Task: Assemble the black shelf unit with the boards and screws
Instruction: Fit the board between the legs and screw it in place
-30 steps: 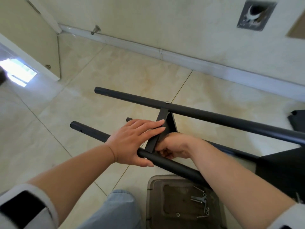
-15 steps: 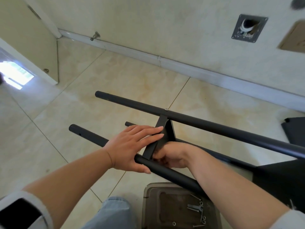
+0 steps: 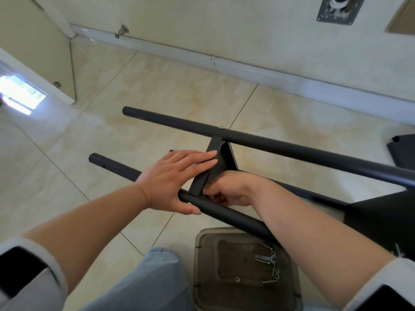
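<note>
Black and matte, the shelf unit (image 3: 280,149) lies on its side across the floor in front of me, its round tubes running from lower right out to open ends at the left. My left hand (image 3: 173,178) rests flat on the near tube (image 3: 226,212), fingers straight and reaching forward onto the triangular black board (image 3: 219,167) that spans between the near tube and the far tube (image 3: 179,121); the thumb lies along the near tube's front. My right hand (image 3: 229,191) sits just right of that board, tucked behind the near tube with its fingers curled at the board's corner. I cannot tell what that grip has hold of, since the tube and the knuckles hide the fingertips.

A small silver screw head (image 3: 221,127) shows on top of the far tube, right where the board meets it. The tubes look smooth and painted, the board thin and flat with sharp edges. A second black board (image 3: 386,212) closes the frame at the right.

Below my right forearm stands a translucent brown plastic bin (image 3: 202,265), its flat top carrying loose screws (image 3: 268,262), washers and a small metal wrench.

The floor (image 3: 112,135) is glossy cream tile with thin grout lines, meeting a white baseboard (image 3: 292,83) and a pale wall. A knee in light blue denim (image 3: 155,281) shows at the bottom edge.
</note>
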